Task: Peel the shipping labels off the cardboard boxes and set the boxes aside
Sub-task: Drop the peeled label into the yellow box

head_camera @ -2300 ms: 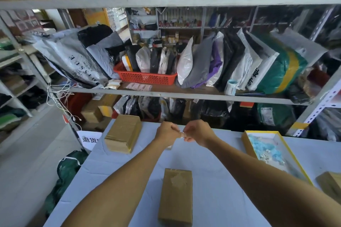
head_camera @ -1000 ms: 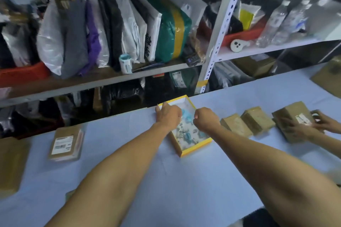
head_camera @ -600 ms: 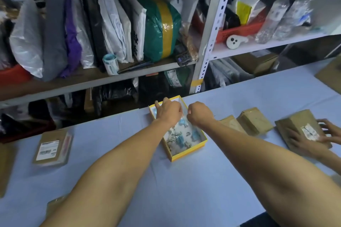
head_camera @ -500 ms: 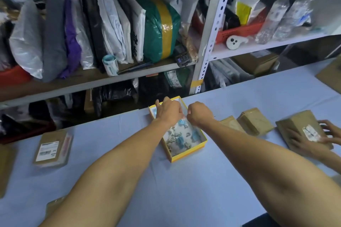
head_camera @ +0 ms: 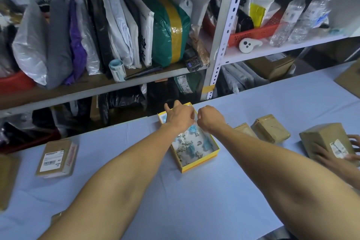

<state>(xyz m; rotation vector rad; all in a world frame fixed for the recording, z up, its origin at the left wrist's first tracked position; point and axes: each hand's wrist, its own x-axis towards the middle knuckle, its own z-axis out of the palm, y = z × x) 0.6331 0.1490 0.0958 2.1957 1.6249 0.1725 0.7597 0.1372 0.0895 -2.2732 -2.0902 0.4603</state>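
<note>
Both hands hovered over the yellow tray (head_camera: 200, 164) of crumpled label scraps (head_camera: 188, 144). The left hand (head_camera: 180, 116) and right hand (head_camera: 210, 118) were curled, fingertips meeting; what they pinched I couldn't tell. A labelled cardboard box (head_camera: 56, 159) lay flat well to the left on the blue table (head_camera: 194, 200).

Barcode label (head_camera: 51, 161) on the left cardboard box (head_camera: 56, 159), print too small to read. Black characters, partly hidden, on a white mailer bag (head_camera: 146, 45).

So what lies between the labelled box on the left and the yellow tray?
Head view: only bare blue tablecloth and the left forearm crossing above it.
</note>
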